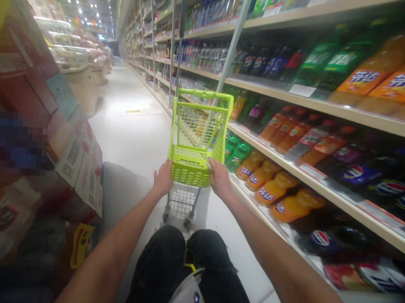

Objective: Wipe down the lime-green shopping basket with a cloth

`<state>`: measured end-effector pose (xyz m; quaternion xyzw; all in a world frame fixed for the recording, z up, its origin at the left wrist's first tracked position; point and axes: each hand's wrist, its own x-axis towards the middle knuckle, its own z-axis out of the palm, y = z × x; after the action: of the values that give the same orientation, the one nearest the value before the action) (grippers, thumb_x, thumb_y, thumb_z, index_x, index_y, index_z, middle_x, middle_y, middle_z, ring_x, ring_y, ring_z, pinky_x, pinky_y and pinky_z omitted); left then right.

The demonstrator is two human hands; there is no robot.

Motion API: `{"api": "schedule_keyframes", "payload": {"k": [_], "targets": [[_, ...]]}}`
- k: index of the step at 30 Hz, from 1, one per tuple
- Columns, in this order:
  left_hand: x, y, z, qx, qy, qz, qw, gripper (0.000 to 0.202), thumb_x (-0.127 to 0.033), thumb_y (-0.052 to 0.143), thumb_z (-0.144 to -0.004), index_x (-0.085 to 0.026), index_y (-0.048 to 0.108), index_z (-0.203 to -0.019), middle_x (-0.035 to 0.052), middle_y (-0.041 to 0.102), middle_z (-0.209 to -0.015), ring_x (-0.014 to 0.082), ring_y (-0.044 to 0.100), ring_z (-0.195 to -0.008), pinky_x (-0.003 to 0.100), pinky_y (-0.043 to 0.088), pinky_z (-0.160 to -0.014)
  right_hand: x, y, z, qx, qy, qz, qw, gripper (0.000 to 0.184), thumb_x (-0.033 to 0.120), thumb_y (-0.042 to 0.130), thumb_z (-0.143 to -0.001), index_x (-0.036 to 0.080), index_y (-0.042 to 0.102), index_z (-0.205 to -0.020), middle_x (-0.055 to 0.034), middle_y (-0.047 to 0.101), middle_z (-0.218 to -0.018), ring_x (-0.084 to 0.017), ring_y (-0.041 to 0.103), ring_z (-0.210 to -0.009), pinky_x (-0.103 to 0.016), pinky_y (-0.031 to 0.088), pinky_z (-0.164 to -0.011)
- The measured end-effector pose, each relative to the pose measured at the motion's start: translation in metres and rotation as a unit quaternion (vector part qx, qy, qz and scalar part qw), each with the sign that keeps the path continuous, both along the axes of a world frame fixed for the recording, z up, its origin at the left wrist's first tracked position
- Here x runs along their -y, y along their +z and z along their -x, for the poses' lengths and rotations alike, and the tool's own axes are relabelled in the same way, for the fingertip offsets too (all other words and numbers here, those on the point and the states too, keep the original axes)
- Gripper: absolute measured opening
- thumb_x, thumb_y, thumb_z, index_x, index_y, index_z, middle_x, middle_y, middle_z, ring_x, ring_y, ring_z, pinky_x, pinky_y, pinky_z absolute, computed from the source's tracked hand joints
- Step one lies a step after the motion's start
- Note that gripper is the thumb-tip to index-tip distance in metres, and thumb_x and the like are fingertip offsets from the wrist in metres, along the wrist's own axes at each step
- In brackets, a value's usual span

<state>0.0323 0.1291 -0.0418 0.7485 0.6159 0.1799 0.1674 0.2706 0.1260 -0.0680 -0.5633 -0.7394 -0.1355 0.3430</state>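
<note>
A small lime-green shopping cart (198, 137) stands on the white floor straight ahead of me. My left hand (162, 179) grips the near left corner of its basket, fingers curled over the rim. My right hand (219, 178) holds the near right corner the same way. The basket looks empty through its mesh. Its lower rack and wheels (181, 211) show just beyond my dark-trousered knees (186, 259).
Drink shelves (313, 105) run along the right, packed with orange soda bottles (281, 196), green bottles and cola bottles. On the left stand stacked boxes and a display (80, 158). The white tiled aisle (133, 116) stretches ahead.
</note>
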Motion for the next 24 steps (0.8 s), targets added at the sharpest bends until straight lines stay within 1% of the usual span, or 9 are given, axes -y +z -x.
{"api": "schedule_keyframes", "payload": {"k": [4,7,11,14,16,18,20,22,24], "targets": [[-0.012,0.002,-0.005,0.016,-0.007,0.008,1.000,0.071,-0.012,0.037,-0.075,-0.025,0.014,-0.141,0.0036,0.018,-0.149,0.0212,0.021,-0.135,0.054,0.020,-0.106,-0.012,0.001,-0.003,-0.008,0.000,0.008,1.000,0.056,0.004,0.038,-0.072,0.015,0.042,-0.126,-0.0121,0.051,-0.126,-0.022,0.044,-0.118,-0.041,0.036,-0.096],[-0.011,0.001,-0.004,0.055,-0.010,0.020,0.998,0.074,-0.011,0.040,-0.073,-0.025,0.014,-0.141,0.0037,0.021,-0.148,0.0204,0.024,-0.134,0.049,0.023,-0.106,-0.018,0.002,-0.007,-0.006,0.001,0.017,1.000,0.054,0.003,0.036,-0.073,0.013,0.044,-0.125,-0.0131,0.051,-0.126,-0.022,0.045,-0.117,-0.040,0.037,-0.097],[0.005,-0.015,0.013,0.113,-0.007,0.061,0.992,0.077,-0.006,0.045,-0.068,-0.018,0.019,-0.140,0.0073,0.020,-0.148,0.0186,0.019,-0.136,0.039,0.020,-0.109,-0.020,0.007,-0.011,-0.011,-0.003,0.035,0.999,0.053,0.002,0.034,-0.073,0.012,0.047,-0.123,-0.0134,0.052,-0.125,-0.022,0.046,-0.116,-0.042,0.037,-0.098],[0.019,-0.026,0.033,0.196,0.058,0.096,0.974,0.080,-0.001,0.048,-0.063,-0.013,0.024,-0.138,0.0107,0.018,-0.148,0.0184,0.014,-0.136,0.034,0.014,-0.111,-0.013,0.016,0.001,-0.067,-0.010,0.020,0.998,0.055,0.003,0.035,-0.071,0.012,0.045,-0.124,-0.0114,0.051,-0.127,-0.021,0.045,-0.119,-0.042,0.036,-0.100],[0.026,-0.026,0.043,0.299,0.112,0.120,0.940,0.078,-0.001,0.051,-0.061,-0.014,0.030,-0.135,0.0109,0.022,-0.147,0.0188,0.017,-0.136,0.032,0.015,-0.110,-0.002,0.024,0.025,-0.123,0.005,0.013,0.992,0.056,0.006,0.038,-0.071,0.014,0.043,-0.126,-0.0099,0.049,-0.129,-0.020,0.044,-0.120,-0.040,0.036,-0.101],[0.032,-0.019,0.044,0.380,0.137,0.142,0.904,0.071,-0.005,0.054,-0.063,-0.016,0.038,-0.131,0.0112,0.032,-0.143,0.0202,0.026,-0.133,0.032,0.021,-0.107,0.013,0.030,0.058,-0.196,0.031,0.034,0.979,0.055,0.011,0.041,-0.073,0.016,0.041,-0.127,-0.0097,0.052,-0.127,-0.021,0.049,-0.115,-0.038,0.039,-0.098],[0.040,-0.008,0.036,0.414,0.128,0.159,0.887,0.057,-0.015,0.056,-0.069,-0.018,0.046,-0.124,0.0116,0.047,-0.133,0.0210,0.043,-0.122,0.033,0.033,-0.099,0.028,0.033,0.093,-0.306,0.039,0.079,0.948,0.052,0.018,0.045,-0.073,0.016,0.043,-0.125,-0.0097,0.058,-0.117,-0.022,0.057,-0.101,-0.038,0.044,-0.089],[0.049,0.004,0.025,0.468,0.103,0.191,0.857,0.041,-0.031,0.052,-0.076,-0.019,0.052,-0.116,0.0102,0.060,-0.117,0.0191,0.058,-0.103,0.033,0.043,-0.087,0.041,0.032,0.125,-0.423,0.044,0.120,0.897,0.047,0.024,0.047,-0.073,0.016,0.047,-0.119,-0.0085,0.062,-0.107,-0.021,0.060,-0.092,-0.037,0.047,-0.083],[0.059,0.013,0.016,0.591,0.068,0.261,0.760,0.036,-0.042,0.049,-0.078,-0.018,0.057,-0.105,0.0079,0.066,-0.100,0.0161,0.063,-0.084,0.032,0.046,-0.076,0.049,0.028,0.147,-0.524,0.073,0.151,0.835,0.042,0.027,0.048,-0.072,0.017,0.050,-0.113,-0.0057,0.065,-0.097,-0.019,0.061,-0.084,-0.035,0.049,-0.077]]}}
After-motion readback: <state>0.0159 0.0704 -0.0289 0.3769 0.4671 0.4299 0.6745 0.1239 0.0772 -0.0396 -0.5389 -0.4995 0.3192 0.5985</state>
